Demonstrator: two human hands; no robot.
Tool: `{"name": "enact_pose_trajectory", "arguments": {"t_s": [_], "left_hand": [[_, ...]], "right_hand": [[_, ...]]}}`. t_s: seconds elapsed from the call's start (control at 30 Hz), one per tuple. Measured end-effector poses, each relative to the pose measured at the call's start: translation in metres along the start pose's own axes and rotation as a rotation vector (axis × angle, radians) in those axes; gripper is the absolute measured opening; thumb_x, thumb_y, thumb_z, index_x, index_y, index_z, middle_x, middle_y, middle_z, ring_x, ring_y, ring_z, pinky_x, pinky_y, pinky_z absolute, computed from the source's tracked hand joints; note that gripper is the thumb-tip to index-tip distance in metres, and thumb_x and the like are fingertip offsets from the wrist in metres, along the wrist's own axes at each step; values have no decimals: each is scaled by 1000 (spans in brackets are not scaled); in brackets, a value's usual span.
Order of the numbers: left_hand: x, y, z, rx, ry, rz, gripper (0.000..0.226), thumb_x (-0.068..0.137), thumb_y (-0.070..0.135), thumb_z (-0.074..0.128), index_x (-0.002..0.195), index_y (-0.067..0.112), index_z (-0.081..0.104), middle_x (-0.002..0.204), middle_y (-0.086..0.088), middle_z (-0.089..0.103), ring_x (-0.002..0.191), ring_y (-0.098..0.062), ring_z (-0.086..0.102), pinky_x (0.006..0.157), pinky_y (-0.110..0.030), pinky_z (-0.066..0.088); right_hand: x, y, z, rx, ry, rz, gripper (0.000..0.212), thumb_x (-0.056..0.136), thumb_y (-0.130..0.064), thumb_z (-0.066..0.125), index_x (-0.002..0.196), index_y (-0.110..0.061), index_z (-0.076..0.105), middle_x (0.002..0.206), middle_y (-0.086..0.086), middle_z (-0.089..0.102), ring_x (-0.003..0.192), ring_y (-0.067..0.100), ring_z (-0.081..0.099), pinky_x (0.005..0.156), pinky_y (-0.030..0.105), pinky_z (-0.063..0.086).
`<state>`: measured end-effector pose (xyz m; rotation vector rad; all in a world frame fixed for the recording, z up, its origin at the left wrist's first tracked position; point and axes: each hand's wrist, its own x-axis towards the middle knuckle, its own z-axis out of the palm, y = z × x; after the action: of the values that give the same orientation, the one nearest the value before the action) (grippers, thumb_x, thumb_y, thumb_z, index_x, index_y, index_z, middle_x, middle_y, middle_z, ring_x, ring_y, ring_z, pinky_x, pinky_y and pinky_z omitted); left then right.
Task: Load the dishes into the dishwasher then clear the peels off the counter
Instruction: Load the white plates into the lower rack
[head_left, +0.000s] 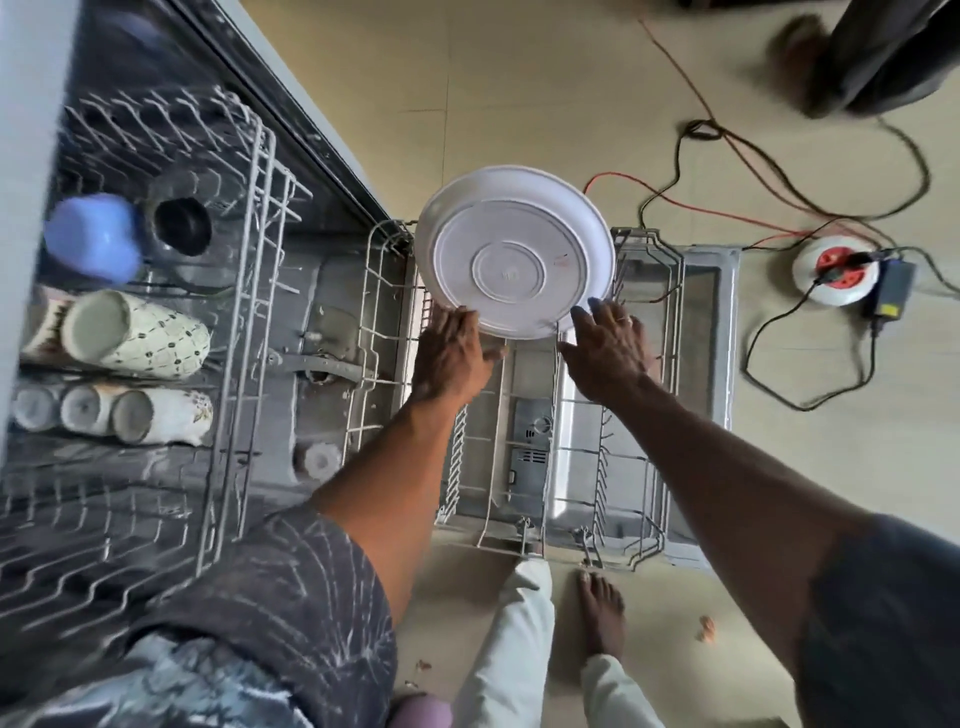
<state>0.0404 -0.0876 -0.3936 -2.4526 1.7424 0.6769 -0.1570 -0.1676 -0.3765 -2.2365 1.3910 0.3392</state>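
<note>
White plate (514, 254), round, underside facing cam w/ raised concentric rings and a faint reddish mark near its right side; it stands on edge at the far end of the pulled-out lower rack (524, 452). Left hand (451, 358) cups the plate's lower-left rim, fingers curled on it. Right hand (608, 353) is spread, fingertips at the lower-right rim; touching or just beside, can't tell, so whether it grips isn't clear.

Lower rack is grey wire, sitting over the dropped dishwasher door (701, 332), no other dishes visible in it. Upper rack (228, 322) at left holds a blue cup (93, 236), a dark round cup (182, 223), a patterned mug (137, 332) on its side and, nearer, a row of pale mugs (111, 415), somewhat blurred.

Below the rack: person's bare foot (602, 613) and light trouser legs on a beige tiled floor (493, 93). A few small peel bits (706, 629) lie on the floor near the foot. Right of the door, a round white and red extension reel (836, 270) w/ a black adapter (893, 291) plugged in; black and red cables (727, 150) trail across the tiles.
</note>
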Motion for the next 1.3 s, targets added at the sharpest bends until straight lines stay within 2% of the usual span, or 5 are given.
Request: {"name": "enact_pose_trajectory", "arguments": {"t_s": [0.17,0.4,0.63,1.13,1.3], "left_hand": [[-82,37,-25,84,-125,-60,95,95,71,28,159,5,9,167,-16,9,155,-32,5,125,-46,15],[-228,80,-94,-42,9,-137,115,78,85,-7,159,8,18,167,-14,15,155,-29,9,126,-43,13],[-360,88,-167,-72,84,-260,97,92,77,23,160,9,12,168,-13,4,156,-29,1,124,-44,-3],[-527,20,-226,-284,568,-517,75,96,56,54,153,12,35,166,-8,22,155,-22,10,125,-44,15],[-601,-25,-218,-255,778,-665,74,95,64,41,150,15,41,165,-3,25,155,-17,12,124,-37,13]], "right_hand": [[-65,-10,-27,-9,-1,-81,65,103,-47,41,158,-16,23,167,10,13,154,32,7,123,51,6],[-194,-40,-86,20,-8,-168,65,105,-47,36,160,-16,20,168,12,8,155,34,4,125,53,5],[-297,-86,-146,-59,30,-358,63,104,-43,40,158,-16,22,168,14,11,155,33,9,124,55,10],[-392,-265,-174,-118,95,-767,64,105,-51,32,158,-18,23,166,12,17,154,31,11,125,50,9],[-436,-345,-146,-53,156,-1007,54,98,-46,43,138,-10,54,146,20,46,136,40,42,111,53,37]]}}
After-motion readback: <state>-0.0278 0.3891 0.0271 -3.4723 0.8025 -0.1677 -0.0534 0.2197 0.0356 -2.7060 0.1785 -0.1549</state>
